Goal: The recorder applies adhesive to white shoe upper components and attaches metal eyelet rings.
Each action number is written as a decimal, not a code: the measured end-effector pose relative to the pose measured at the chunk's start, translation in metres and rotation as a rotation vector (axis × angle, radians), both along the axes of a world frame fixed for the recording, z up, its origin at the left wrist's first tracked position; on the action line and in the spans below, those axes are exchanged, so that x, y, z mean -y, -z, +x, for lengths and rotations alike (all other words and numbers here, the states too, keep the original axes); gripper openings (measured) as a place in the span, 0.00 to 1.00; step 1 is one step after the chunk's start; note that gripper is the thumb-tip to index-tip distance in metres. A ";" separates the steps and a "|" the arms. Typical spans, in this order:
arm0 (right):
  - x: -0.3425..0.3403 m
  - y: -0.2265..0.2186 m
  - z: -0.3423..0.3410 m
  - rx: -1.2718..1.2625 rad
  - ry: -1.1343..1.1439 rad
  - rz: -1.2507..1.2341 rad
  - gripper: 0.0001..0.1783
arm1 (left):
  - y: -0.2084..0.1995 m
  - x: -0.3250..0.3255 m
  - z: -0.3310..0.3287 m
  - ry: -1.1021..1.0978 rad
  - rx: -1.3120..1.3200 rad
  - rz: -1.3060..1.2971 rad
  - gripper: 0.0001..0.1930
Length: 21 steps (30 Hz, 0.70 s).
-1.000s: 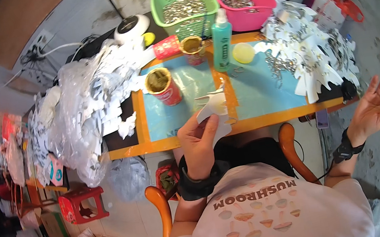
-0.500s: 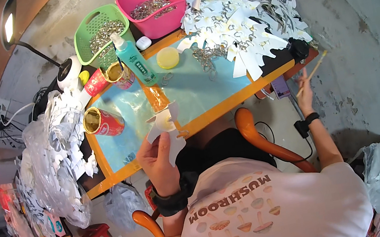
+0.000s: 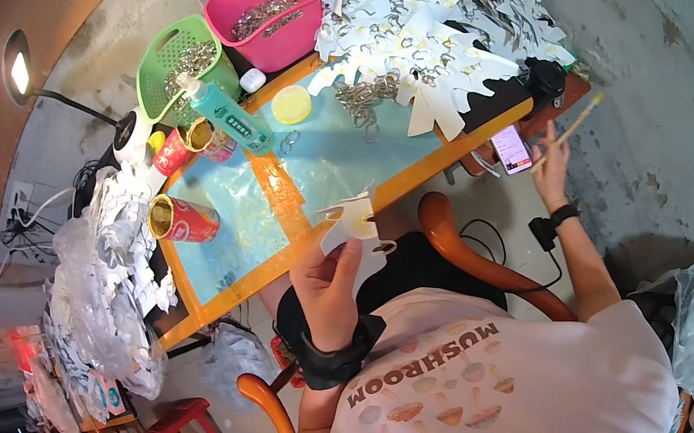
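Observation:
My left hand (image 3: 327,289) pinches a white cut-out piece (image 3: 358,222) between thumb and fingers, in front of the table's near edge. The piece has a yellowish patch, and a metal ring (image 3: 386,247) shows at its lower right side. Off to the right, my right hand (image 3: 551,168) is closed round a thin brush (image 3: 569,130) with a yellowish tip that points up and to the right. Beside that hand a phone (image 3: 510,150) with a lit screen stands by the table's right end. I cannot tell whether the hand touches it.
On the blue-topped table (image 3: 232,268) stand a glue-stained red can (image 3: 192,221), a teal bottle (image 3: 231,116) and a yellow round lid (image 3: 292,105). Loose metal rings (image 3: 367,103) lie beside piled white pieces (image 3: 438,45). Green (image 3: 157,83) and pink (image 3: 304,40) baskets hold metal parts.
My left hand has moved right with the white piece, which is turned more edge-on. The phone screen looks brighter and shows more fully. My right hand still holds the brush; the view has shifted slightly.

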State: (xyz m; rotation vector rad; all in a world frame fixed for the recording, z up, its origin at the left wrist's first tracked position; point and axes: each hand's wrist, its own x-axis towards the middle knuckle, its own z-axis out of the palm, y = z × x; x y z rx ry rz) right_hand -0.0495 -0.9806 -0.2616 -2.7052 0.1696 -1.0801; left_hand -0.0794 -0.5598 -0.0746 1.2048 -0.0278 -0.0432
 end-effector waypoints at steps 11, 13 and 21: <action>-0.077 -0.242 -0.035 0.457 -0.470 1.388 0.48 | -0.010 0.005 -0.002 0.060 0.121 -0.060 0.14; -0.084 -0.232 -0.032 0.308 -0.814 1.538 0.41 | -0.009 0.000 -0.001 0.081 0.136 -0.074 0.14; -0.159 -0.219 -0.015 0.086 -0.929 1.388 0.11 | -0.008 -0.020 0.005 0.004 0.122 -0.082 0.15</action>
